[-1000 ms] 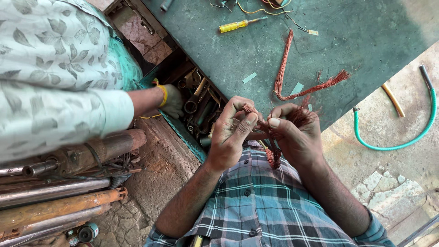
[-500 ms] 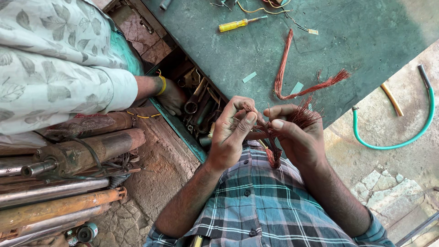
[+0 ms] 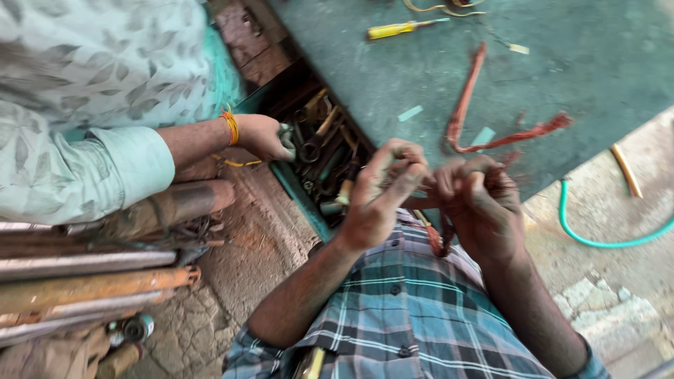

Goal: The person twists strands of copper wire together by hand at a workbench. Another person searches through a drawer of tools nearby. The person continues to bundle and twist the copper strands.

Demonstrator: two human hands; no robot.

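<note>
Co-worker's hand (image 3: 263,137) in a pale leaf-print sleeve reaches into the open tray of rusty metal hand tools (image 3: 319,158). The person's left hand (image 3: 382,193) and right hand (image 3: 477,207) are both closed, pinching a bundle of thin reddish copper wire strands (image 3: 439,235) just above the checked shirt. Judgement: firm, even pinches would keep strands together; a second frayed copper length (image 3: 491,133) lies on the scuffed green bench (image 3: 597,63).

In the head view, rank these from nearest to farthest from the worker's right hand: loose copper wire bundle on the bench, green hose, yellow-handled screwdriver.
From the right hand:
1. Copper wire bundle, just above the hand on the green bench.
2. Green hose, off to the hand's right, on the ground beside the bench.
3. Yellow-handled screwdriver, at the far top of the bench, up and left.
</note>
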